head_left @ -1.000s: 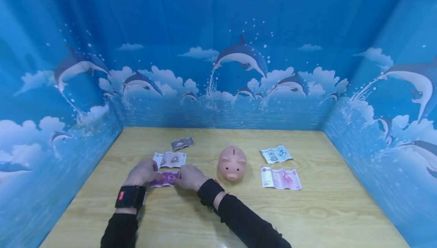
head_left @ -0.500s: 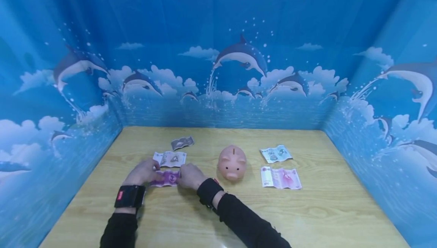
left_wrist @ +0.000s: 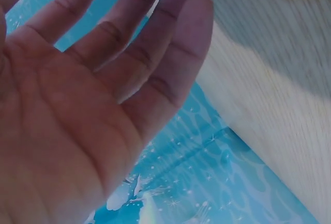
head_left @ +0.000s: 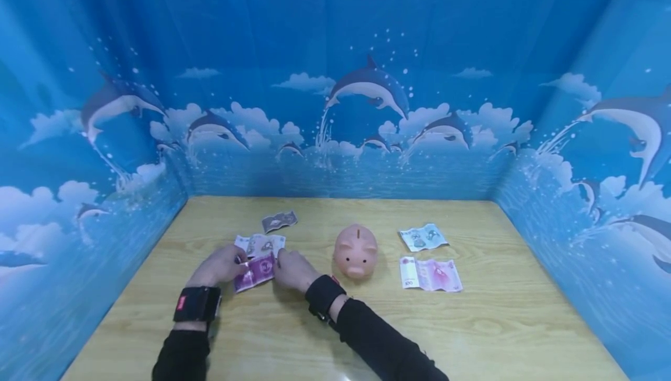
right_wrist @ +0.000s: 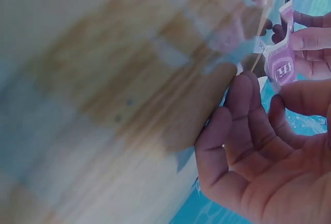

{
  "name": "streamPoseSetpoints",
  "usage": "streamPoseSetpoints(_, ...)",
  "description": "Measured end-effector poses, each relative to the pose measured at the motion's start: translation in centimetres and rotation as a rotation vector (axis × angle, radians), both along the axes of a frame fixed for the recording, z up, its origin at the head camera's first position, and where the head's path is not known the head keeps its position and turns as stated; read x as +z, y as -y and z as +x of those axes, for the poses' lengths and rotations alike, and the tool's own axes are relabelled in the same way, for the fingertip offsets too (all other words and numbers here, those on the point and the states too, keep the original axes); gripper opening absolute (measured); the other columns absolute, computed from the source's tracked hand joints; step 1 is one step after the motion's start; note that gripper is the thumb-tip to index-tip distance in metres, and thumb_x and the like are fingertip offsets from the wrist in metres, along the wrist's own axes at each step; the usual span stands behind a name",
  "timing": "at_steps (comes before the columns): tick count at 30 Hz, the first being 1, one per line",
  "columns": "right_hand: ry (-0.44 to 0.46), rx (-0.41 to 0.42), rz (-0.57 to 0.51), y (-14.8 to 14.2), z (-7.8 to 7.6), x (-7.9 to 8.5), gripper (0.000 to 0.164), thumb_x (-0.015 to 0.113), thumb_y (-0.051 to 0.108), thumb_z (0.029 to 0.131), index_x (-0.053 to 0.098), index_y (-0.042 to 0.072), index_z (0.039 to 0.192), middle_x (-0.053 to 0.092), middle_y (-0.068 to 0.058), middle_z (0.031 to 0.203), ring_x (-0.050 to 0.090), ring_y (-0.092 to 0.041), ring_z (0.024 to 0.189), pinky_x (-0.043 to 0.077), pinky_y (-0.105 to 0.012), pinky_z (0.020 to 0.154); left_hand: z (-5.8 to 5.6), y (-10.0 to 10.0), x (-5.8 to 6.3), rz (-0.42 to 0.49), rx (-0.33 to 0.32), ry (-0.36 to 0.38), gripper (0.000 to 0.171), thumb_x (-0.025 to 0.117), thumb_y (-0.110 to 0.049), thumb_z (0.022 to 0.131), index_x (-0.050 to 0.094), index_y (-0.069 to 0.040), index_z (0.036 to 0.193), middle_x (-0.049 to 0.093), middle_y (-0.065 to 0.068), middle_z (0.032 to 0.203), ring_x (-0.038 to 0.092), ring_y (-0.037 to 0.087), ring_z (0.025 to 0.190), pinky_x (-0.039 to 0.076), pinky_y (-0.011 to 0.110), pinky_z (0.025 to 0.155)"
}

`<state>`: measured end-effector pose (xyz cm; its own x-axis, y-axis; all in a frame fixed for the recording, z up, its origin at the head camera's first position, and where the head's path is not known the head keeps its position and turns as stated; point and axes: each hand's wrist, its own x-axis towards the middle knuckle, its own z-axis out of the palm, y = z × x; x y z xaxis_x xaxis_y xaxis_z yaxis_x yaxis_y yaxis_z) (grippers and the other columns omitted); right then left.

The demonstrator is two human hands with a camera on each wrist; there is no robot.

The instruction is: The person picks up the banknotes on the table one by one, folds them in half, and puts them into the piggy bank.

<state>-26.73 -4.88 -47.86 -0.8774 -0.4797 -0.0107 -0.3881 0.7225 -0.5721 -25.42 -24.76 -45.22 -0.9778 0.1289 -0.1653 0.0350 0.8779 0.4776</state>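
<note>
Between both hands, in the head view, is a creased purple banknote (head_left: 255,271), tilted with its right end farther from me. My left hand (head_left: 217,265) pinches its left end; in the left wrist view the palm (left_wrist: 67,115) faces the camera and only a pale edge shows by the fingertips. At the other end my right hand (head_left: 295,270) pinches the note between thumb and index finger, as the right wrist view shows. A pale brownish banknote (head_left: 257,244) lies just behind, partly overlapped by the purple one. Right of my right hand stands a pink piggy bank (head_left: 356,251), slot upward.
A small dark banknote (head_left: 279,221) lies farther back on the wooden table (head_left: 367,328). Right of the piggy bank are a blue-green banknote (head_left: 424,237) and a pinkish 100 banknote (head_left: 431,274). A blue dolphin-print curtain (head_left: 325,177) encloses the table's back and sides.
The purple banknote lay level and has now swung to a slant, its right end moved away from me and over the pale note's edge. The hands have barely shifted.
</note>
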Motion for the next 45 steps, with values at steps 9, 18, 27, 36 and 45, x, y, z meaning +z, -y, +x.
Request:
streamPoseSetpoints(9, 0.08, -0.024, -0.118, -0.8, -0.2, 0.3, 0.01, 0.053, 0.015, 0.097, 0.058, 0.007, 0.094, 0.053, -0.002, 0.069, 0.047, -0.012, 0.055, 0.044, -0.025, 0.045, -0.2, -0.1, 0.1, 0.123, -0.034, -0.062, 0.003, 0.063, -0.011, 0.09, 0.062, -0.007, 0.09, 0.061, 0.005, 0.083, 0.054, 0.017, 0.071, 0.044, 0.029, 0.059)
streamPoseSetpoints(18, 0.016, -0.025, -0.187, -1.7, -0.7, 0.3, 0.006, 0.059, 0.012, 0.092, 0.062, 0.01, 0.088, 0.059, 0.001, 0.071, 0.051, -0.008, 0.057, 0.044, -0.021, 0.048, -0.5, -0.7, 0.6, 0.166, -0.078, -0.096, 0.012, 0.059, -0.004, 0.092, 0.068, -0.01, 0.095, 0.064, 0.003, 0.087, 0.056, 0.016, 0.077, 0.047, 0.031, 0.067)
streamPoseSetpoints(27, 0.003, -0.069, -0.35, -3.2, -0.7, 0.8, 0.02, 0.057, 0.016, 0.096, 0.07, 0.005, 0.107, 0.072, -0.002, 0.08, 0.061, -0.004, 0.062, 0.052, -0.019, 0.058, 0.0, -2.5, 2.2, 0.196, -0.154, -0.258, 0.012, 0.062, -0.006, 0.092, 0.072, -0.01, 0.098, 0.071, 0.002, 0.092, 0.061, 0.014, 0.082, 0.051, 0.032, 0.072)
streamPoseSetpoints(36, -0.03, -0.087, -0.397, -4.2, -0.9, 1.0, 0.023, 0.059, 0.022, 0.097, 0.071, 0.008, 0.112, 0.075, -0.007, 0.093, 0.067, -0.006, 0.073, 0.054, -0.018, 0.067, 0.0, -3.2, 2.4, 0.224, -0.153, -0.292, 0.012, 0.063, -0.004, 0.091, 0.072, -0.008, 0.098, 0.072, 0.003, 0.088, 0.062, 0.013, 0.075, 0.05, 0.027, 0.064)
streamPoseSetpoints(45, -0.023, -0.127, -0.448, -4.8, -1.0, 0.5, 0.017, 0.061, 0.025, 0.096, 0.072, 0.012, 0.101, 0.072, -0.002, 0.086, 0.06, -0.003, 0.066, 0.052, -0.02, 0.062, -0.3, -3.4, 2.0, 0.249, -0.162, -0.298, 0.013, 0.063, -0.008, 0.092, 0.072, -0.01, 0.102, 0.072, 0.002, 0.089, 0.062, 0.011, 0.075, 0.051, 0.026, 0.064)
